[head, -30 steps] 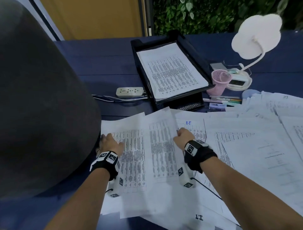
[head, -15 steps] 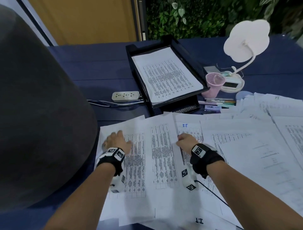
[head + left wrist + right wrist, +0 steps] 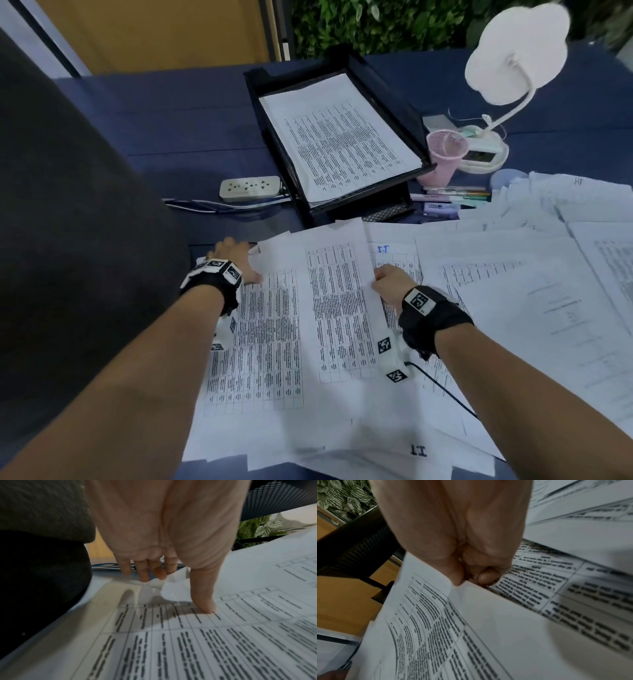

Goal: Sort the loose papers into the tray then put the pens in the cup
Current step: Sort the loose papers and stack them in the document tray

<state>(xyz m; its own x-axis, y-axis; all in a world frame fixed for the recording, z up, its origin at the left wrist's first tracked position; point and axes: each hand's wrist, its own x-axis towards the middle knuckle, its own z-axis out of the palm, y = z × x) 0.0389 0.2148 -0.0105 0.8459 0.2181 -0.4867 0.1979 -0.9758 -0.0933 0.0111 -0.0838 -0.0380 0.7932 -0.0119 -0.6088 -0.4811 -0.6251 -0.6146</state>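
Note:
Loose printed papers (image 3: 513, 308) cover the near table. My right hand (image 3: 375, 279) pinches the right edge of a printed sheet (image 3: 337, 301) between thumb and curled fingers (image 3: 486, 576), and that edge (image 3: 436, 615) is raised off the pile. My left hand (image 3: 239, 262) is at the sheets' far-left corner. Its thumb (image 3: 205, 605) presses on a printed page and its straight fingers (image 3: 145, 574) touch a curled-up corner. A black tray (image 3: 394, 99) behind holds a neat stack of papers. A pink mesh cup (image 3: 445, 154) stands right of the tray, with several pens (image 3: 455, 198) lying in front of it.
A white desk lamp (image 3: 513, 54) and its base stand behind the cup. A white power strip (image 3: 250, 188) with cables lies left of the tray. A dark rounded shape (image 3: 68, 240) fills the left of the head view. More papers are piled at the right.
My left hand has slid forward to the sheet's far-left corner. My right hand keeps its pinch on the right edge, which now stands a little higher.

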